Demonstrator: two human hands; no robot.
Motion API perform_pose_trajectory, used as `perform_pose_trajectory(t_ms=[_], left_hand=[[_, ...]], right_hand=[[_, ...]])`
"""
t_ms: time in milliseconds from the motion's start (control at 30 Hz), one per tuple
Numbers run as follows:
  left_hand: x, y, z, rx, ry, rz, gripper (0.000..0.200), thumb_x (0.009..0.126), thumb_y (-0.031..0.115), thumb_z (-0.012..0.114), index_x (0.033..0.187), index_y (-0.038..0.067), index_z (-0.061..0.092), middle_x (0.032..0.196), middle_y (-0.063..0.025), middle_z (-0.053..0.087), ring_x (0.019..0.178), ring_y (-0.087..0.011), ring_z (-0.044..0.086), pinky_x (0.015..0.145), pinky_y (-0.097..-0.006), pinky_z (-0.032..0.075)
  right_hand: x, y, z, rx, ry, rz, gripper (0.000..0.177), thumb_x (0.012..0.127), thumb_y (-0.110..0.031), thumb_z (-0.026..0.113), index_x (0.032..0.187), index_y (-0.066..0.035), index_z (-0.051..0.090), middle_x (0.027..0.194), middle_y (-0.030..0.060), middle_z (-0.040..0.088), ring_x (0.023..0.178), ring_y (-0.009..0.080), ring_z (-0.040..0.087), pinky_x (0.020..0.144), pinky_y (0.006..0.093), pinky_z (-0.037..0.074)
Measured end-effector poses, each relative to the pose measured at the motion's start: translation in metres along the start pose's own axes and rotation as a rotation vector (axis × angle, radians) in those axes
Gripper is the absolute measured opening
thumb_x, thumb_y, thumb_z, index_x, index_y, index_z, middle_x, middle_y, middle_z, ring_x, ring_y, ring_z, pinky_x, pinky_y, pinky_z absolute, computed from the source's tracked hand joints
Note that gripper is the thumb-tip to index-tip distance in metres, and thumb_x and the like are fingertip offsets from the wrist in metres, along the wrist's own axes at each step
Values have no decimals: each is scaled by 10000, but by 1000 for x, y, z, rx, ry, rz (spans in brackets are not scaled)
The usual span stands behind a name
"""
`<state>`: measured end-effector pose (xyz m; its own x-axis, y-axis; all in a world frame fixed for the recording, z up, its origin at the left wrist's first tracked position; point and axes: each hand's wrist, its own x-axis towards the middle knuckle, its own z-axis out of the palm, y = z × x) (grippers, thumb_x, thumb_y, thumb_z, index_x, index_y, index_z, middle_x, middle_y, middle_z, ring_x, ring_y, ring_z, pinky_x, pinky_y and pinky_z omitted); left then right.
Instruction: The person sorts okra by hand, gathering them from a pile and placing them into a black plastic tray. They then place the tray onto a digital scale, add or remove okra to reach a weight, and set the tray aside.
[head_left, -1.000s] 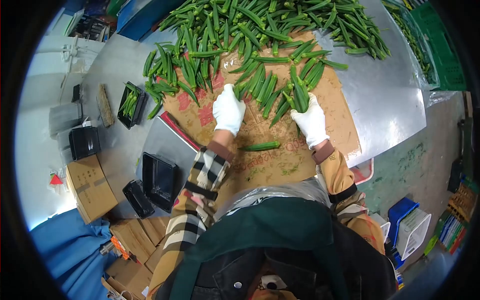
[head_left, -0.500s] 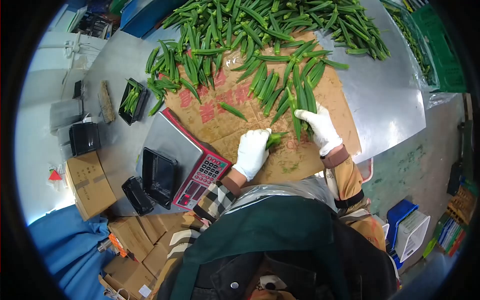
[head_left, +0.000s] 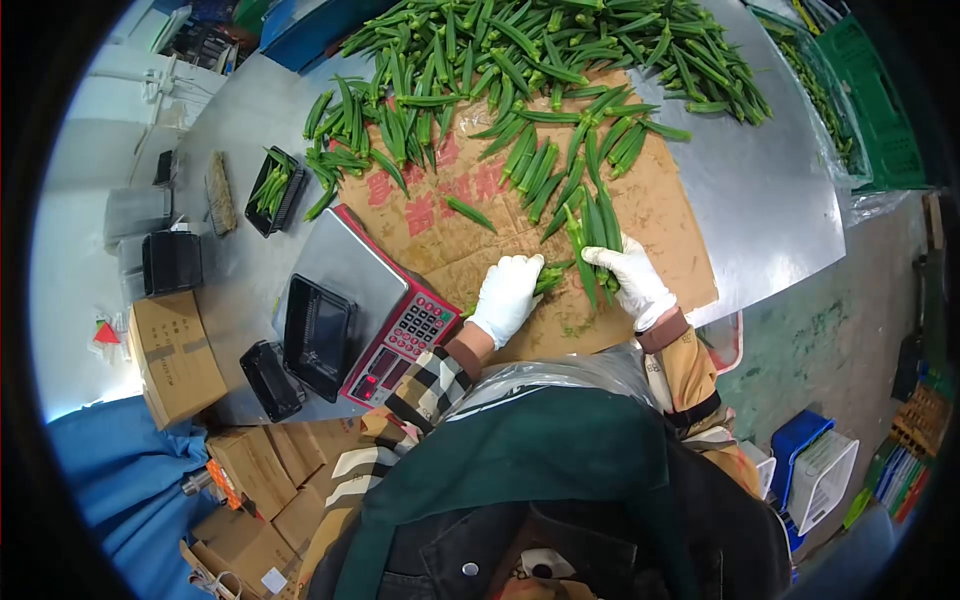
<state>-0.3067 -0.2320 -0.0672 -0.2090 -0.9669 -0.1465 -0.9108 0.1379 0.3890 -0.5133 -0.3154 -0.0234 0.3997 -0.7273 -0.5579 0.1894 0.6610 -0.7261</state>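
My left hand (head_left: pixel 507 298), in a white glove, is closed around okra, with green tips (head_left: pixel 549 278) sticking out on its right side. My right hand (head_left: pixel 634 282), also gloved, grips several long okra pods (head_left: pixel 599 225) that point away from me. Both hands are above a stained cardboard sheet (head_left: pixel 650 220) with red print. Just beyond them a small group of okra (head_left: pixel 533 170) lies side by side, and one single pod (head_left: pixel 470 214) rests apart to the left. The large okra heap (head_left: pixel 560 50) spreads over the far side.
Left of the sheet stands a red-edged scale (head_left: pixel 412 335) with an empty black tray (head_left: pixel 318 335) on it. A second black tray (head_left: pixel 272 381) sits beside it. Farther back, another tray (head_left: pixel 292 205) holds okra near a brush (head_left: pixel 219 194). A green crate (head_left: pixel 880 110) is at the far right.
My right hand has drawn slightly toward me and left with its okra. More okra shows beside my left hand, at both sides of the fist. The whole view has shifted a little.
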Motion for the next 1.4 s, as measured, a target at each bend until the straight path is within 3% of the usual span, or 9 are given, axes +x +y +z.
perform_pose_trajectory(t_ms=[133,267,400,533,733,967,1133,1267,1400], left_hand=[[-1,1,0,-61,36,-46,527,746,166,812,1204,49,579,1027,-143,652,950,-301,635,817,-407,518],[-17,-10,-33,-1142,-68,-428,441,873,214,752,1237,23,591,1120,-60,653,932,-161,647,846,-348,538],[-54,-21,-68,-2116,-134,-452,572,914,211,705,1396,11,468,1186,-78,609,1030,-211,633,913,-379,540],[-74,-24,-68,-2360,-39,-356,595,960,253,646,1462,34,413,1266,-83,574,1145,-248,601,991,-442,514],[-74,-17,-88,-2238,173,-370,516,993,264,614,1442,64,457,1327,-92,580,1203,-252,586,1044,-462,490],[-100,-23,-110,-1779,629,-503,344,1045,283,559,1324,83,550,1233,-32,621,1094,-143,593,961,-315,483],[-155,-45,-176,-1312,754,-512,351,1045,313,565,1278,50,560,1135,-11,623,1010,-99,565,906,-276,475],[-204,-102,-206,-1044,702,-646,438,1065,434,463,1259,63,591,1183,-72,656,1051,-140,614,937,-298,490],[-228,-157,-212,-1290,558,-831,689,1044,586,357,1428,32,498,1377,-132,594,1242,-230,581,1065,-361,437]], right_hand=[[-19,-9,0,-45,-3,-9,421,841,-4,709,1255,-9,631,1076,8,683,892,82,613,799,239,484],[-83,-33,-52,-125,81,-81,495,803,3,715,1286,28,606,1032,28,682,886,122,638,799,242,520],[-142,-38,-162,-558,226,48,469,791,-2,721,1240,51,598,982,48,679,842,124,632,784,260,516],[-119,-30,-154,-582,403,-140,351,811,-18,722,1151,7,638,943,34,676,824,103,624,760,250,511],[-37,4,27,-423,-95,-228,391,851,-46,728,1221,-6,608,1061,48,679,920,102,605,820,268,507],[-15,89,185,-442,-364,-451,866,894,-46,678,1556,36,124,1483,228,422,1377,291,435,1142,375,343],[-35,95,265,-348,-549,-459,904,926,-85,654,1570,10,28,1479,235,427,1375,310,435,1136,363,347],[-38,107,335,-344,-703,-97,1109,945,-279,671,1504,85,-215,1495,252,389,1375,272,413,1110,328,377],[-36,107,371,-420,-825,210,1095,965,-367,649,1516,77,-187,1636,218,106,1497,248,197,1175,346,304]])
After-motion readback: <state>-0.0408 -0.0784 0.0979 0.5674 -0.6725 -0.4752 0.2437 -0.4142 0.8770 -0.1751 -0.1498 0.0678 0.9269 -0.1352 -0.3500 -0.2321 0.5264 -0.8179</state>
